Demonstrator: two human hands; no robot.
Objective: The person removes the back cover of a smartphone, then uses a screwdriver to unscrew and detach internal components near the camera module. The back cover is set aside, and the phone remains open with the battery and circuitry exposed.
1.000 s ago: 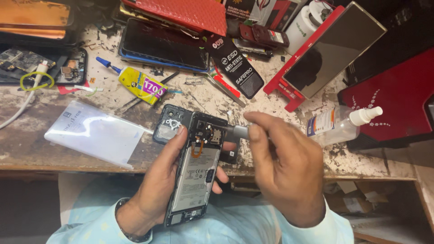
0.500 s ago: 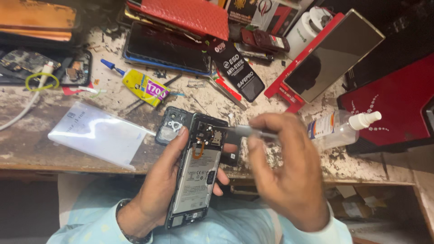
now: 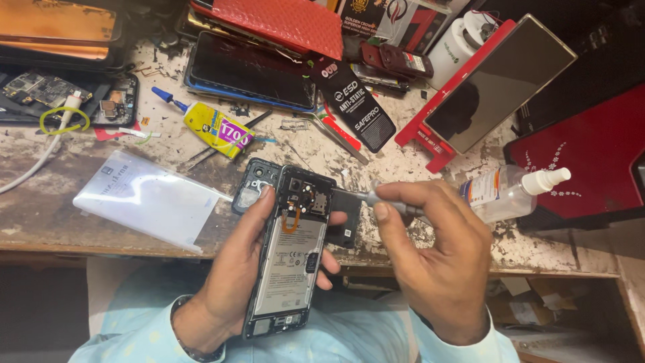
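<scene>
My left hand (image 3: 232,282) grips an opened phone (image 3: 287,252) with its back off, battery and orange flex cable showing, held upright over the bench edge. My right hand (image 3: 437,259) pinches a slim grey screwdriver (image 3: 376,199) that lies nearly level, its tip pointing left at the phone's upper right corner beside the camera area. A dark camera cover piece (image 3: 254,185) lies on the bench just above my left thumb.
On the worn bench (image 3: 67,168): a clear plastic sleeve (image 3: 148,205), a yellow glue tube (image 3: 213,128), a dark phone screen (image 3: 248,67), a black anti-static tool (image 3: 353,107), a red stand holding a phone (image 3: 494,87), a spray bottle (image 3: 510,191), a white cable (image 3: 40,154).
My right hand has shifted a little to the right and lowered, bringing the screwdriver flatter against the phone's top corner. The left hand and phone stay put.
</scene>
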